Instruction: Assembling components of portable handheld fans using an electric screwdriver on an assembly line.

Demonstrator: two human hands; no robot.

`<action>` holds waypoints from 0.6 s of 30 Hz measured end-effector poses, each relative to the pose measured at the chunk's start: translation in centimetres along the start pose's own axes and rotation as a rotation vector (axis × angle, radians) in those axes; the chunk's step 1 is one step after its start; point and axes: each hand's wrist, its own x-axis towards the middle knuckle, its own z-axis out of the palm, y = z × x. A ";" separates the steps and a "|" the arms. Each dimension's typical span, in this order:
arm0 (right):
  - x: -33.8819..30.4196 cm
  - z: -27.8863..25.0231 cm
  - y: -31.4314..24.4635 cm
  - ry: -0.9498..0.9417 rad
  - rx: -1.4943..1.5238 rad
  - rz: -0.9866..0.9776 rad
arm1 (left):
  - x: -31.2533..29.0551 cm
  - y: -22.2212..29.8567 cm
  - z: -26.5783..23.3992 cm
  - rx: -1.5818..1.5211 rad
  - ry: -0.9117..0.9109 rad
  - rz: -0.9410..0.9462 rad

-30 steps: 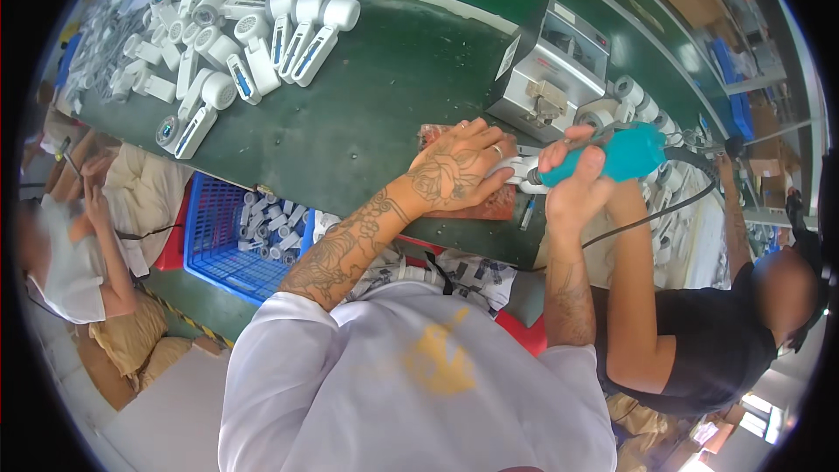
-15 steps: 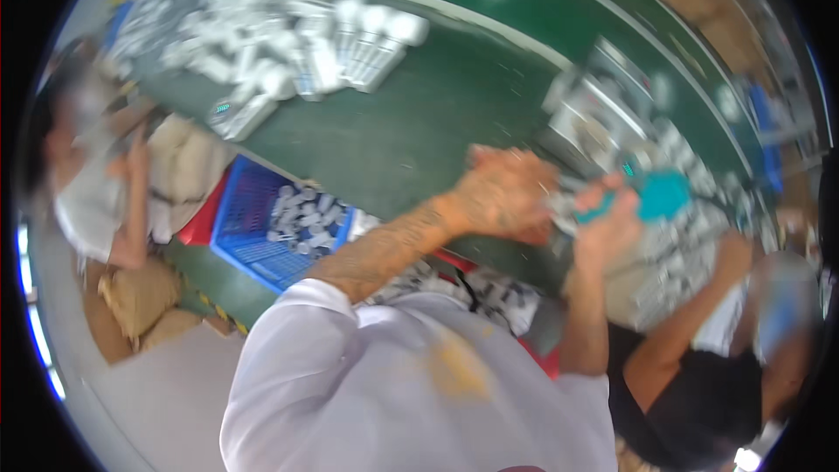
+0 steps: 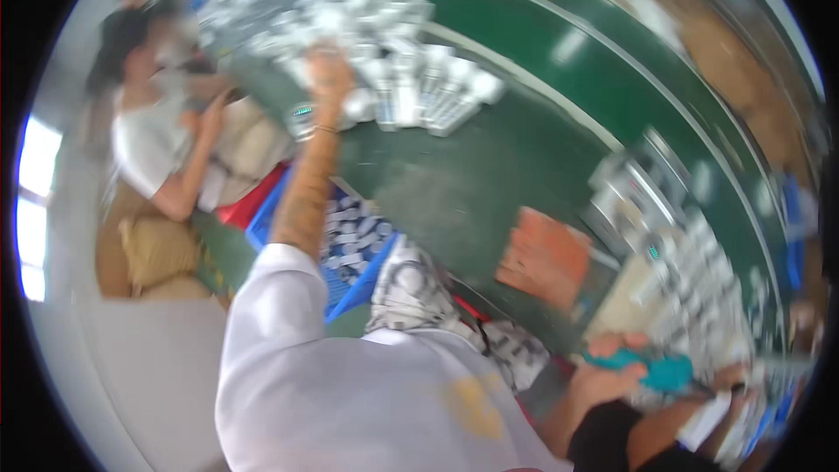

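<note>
Both left hand [image 3: 330,77] and right hand [image 3: 616,369] show, well apart. Left at white fans [image 3: 404,92], far left of green surface [image 3: 419,175]; blurred, cannot tell whether gripping. Right wrapped around teal tool [image 3: 666,373], near surface's right end. Orange block [image 3: 546,258] on surface between hands, silver machine [image 3: 642,197] near it. Blue basket [image 3: 354,293] holds small parts [image 3: 357,240].

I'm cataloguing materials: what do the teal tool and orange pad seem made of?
The teal tool: probably smooth plastic, given its even colour. The orange pad: matte, perhaps rubber or wood, given its dull, streaky face; blur leaves it open.
</note>
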 end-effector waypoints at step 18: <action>-3.2 0.1 -2.2 0.142 -0.291 -0.043 | 7.6 46.3 -50.3 -1.565 -0.551 0.712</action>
